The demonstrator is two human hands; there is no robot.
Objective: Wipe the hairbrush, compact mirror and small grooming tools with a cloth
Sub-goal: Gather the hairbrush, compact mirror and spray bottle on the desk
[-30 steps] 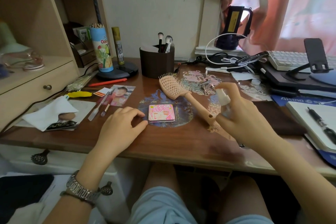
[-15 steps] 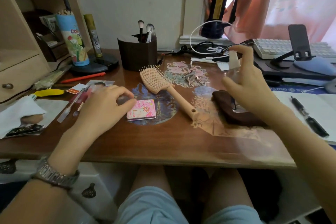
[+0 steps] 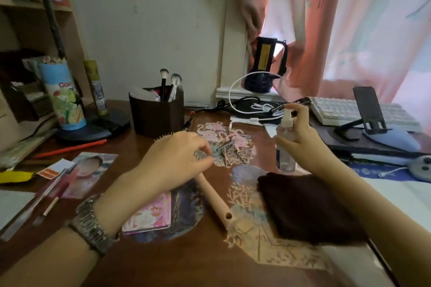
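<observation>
The wooden table [image 3: 177, 261] is showing a glossy sheen, the dark cloth [image 3: 305, 205] is looking matt, and the clear plastic spray bottle [image 3: 285, 144] is glinting.

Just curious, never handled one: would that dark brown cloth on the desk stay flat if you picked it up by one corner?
Probably not. The cloth lies folded with soft, rounded edges, so it would likely droop and unfold. It looks thin, so probably light. Its matte surface suggests it would not slip.

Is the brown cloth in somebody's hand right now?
No, the brown cloth lies flat on the desk, while the right hand holds a spray bottle beyond it.
</observation>
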